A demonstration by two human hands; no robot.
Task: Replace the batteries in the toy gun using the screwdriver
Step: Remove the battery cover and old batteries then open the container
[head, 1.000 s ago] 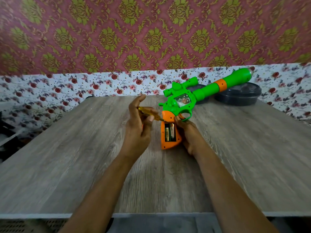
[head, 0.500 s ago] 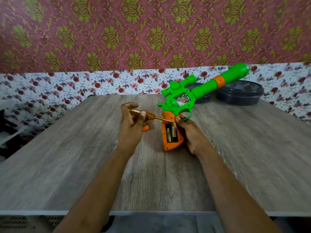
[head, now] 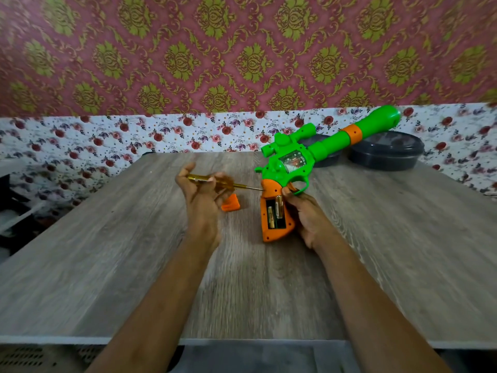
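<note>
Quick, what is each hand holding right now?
Left hand: grips the screwdriver.
Right hand: holds the toy gun by its orange grip.

One head-worn view — looking forward and down across the table toward the wall.

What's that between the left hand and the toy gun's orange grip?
In the head view, a small orange cover lies on the table; above it the screwdriver runs from the left hand toward the toy gun's grip.
</note>
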